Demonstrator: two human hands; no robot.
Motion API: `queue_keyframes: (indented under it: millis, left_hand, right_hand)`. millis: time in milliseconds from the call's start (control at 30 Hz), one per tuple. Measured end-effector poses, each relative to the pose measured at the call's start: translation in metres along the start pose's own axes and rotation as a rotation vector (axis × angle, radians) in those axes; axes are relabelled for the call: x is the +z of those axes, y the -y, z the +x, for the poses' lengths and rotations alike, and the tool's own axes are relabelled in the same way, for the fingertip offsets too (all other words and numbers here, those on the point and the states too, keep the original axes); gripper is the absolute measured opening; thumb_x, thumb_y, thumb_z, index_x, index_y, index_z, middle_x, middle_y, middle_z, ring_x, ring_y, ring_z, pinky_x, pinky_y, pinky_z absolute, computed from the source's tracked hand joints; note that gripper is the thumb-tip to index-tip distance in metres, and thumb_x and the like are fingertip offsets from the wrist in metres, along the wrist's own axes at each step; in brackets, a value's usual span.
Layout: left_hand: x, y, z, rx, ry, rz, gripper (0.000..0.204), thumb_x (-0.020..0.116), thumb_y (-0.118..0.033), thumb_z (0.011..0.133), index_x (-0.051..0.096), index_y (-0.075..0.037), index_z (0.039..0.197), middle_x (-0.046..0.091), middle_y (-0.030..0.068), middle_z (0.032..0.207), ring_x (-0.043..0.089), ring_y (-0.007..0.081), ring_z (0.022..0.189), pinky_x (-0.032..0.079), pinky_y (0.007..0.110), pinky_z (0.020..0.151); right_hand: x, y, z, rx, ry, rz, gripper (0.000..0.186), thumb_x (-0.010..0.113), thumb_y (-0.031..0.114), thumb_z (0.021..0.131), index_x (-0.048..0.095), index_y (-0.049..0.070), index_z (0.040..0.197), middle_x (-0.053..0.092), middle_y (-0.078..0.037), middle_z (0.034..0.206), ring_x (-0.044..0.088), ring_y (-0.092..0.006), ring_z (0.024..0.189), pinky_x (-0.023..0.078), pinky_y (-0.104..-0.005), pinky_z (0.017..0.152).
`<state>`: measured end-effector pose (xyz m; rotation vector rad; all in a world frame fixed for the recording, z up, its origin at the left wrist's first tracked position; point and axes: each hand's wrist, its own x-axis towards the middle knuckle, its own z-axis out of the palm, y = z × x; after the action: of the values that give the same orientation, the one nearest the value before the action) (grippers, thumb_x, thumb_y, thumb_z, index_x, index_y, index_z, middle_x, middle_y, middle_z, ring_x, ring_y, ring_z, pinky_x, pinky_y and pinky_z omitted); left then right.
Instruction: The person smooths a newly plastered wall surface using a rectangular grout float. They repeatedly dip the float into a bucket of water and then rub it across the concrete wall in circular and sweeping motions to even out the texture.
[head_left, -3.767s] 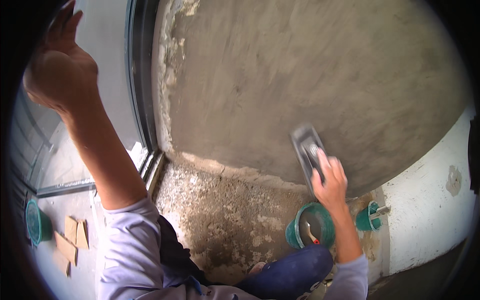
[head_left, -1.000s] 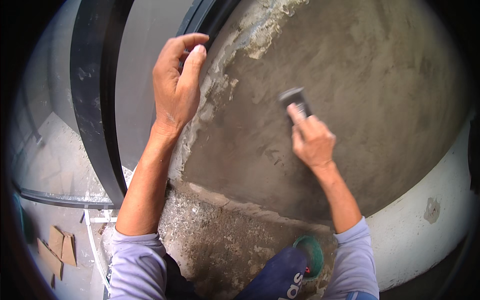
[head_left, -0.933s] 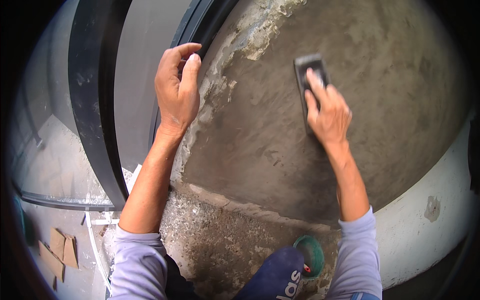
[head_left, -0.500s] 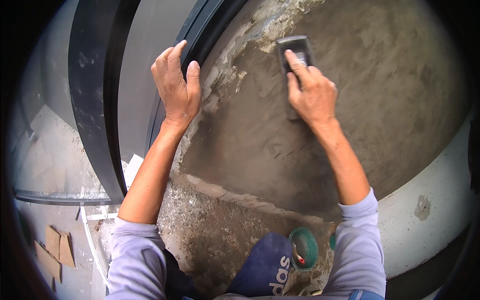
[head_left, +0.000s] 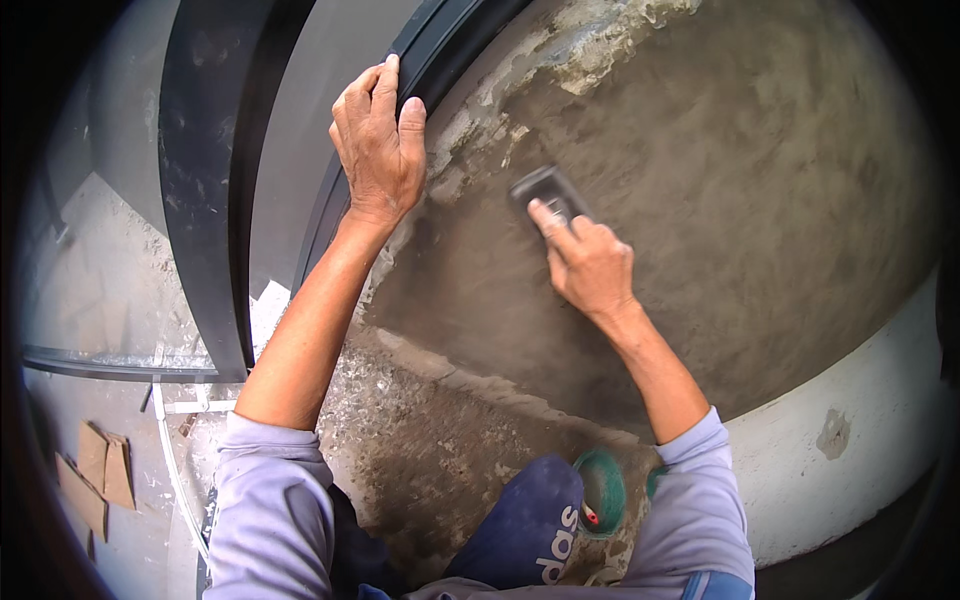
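My right hand (head_left: pixel 597 268) is closed round a dark plastering float (head_left: pixel 546 186), its index finger stretched along the back. The float is slightly blurred and tilted with its top to the left, against a grey-brown mortared wall (head_left: pixel 740 210). Further left, my left hand (head_left: pixel 382 160) holds nothing; its thumb stands apart from the fingers. Those fingertips lie at a dark door or window frame (head_left: pixel 440 55) and seem to lean on it. The float's lower part is hidden under my right hand.
Rough, uncoated patches (head_left: pixel 585 55) run along the wall's edge by the frame. A green bowl (head_left: pixel 614 480) with a small red-tipped item in it sits beside my knee. Cardboard pieces (head_left: pixel 95 465) lie at lower left. A white curved surface (head_left: pixel 850 430) borders the wall at right.
My right hand has brought the float down and left across the wall, turning it from nearly upright to tilted. The left hand stays by the frame; the whole view has shifted slightly.
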<state>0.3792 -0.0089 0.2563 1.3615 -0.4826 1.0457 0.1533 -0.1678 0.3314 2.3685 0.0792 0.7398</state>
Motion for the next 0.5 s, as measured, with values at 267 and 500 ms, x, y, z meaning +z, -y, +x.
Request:
queue_keyframes:
  millis: [267, 500]
  left_hand:
    - [0.005, 0.017, -0.005, -0.017, -0.008, 0.089, 0.055, 0.060, -0.037, 0.101, 0.050, -0.024, 0.153, 0.046, 0.0119, 0.146, 0.044, 0.0295, 0.136, 0.027, 0.051, 0.116]
    - [0.006, 0.029, -0.003, -0.018, -0.031, 0.001, 0.053, 0.052, -0.051, 0.104, 0.054, -0.025, 0.150, 0.049, 0.0139, 0.143, 0.045, 0.0296, 0.133, 0.024, 0.053, 0.116]
  right_hand:
    - [-0.007, 0.005, -0.003, 0.052, 0.028, -0.003, 0.058, 0.073, 0.012, 0.083, 0.065, 0.029, 0.137, 0.054, -0.008, 0.076, 0.063, -0.0296, 0.064, 0.056, -0.0419, 0.058]
    - [-0.008, 0.021, 0.065, 0.091, -0.117, 0.048, 0.056, 0.073, 0.012, 0.085, 0.065, 0.028, 0.138, 0.057, -0.008, 0.074, 0.062, -0.0304, 0.062, 0.053, -0.0438, 0.058]
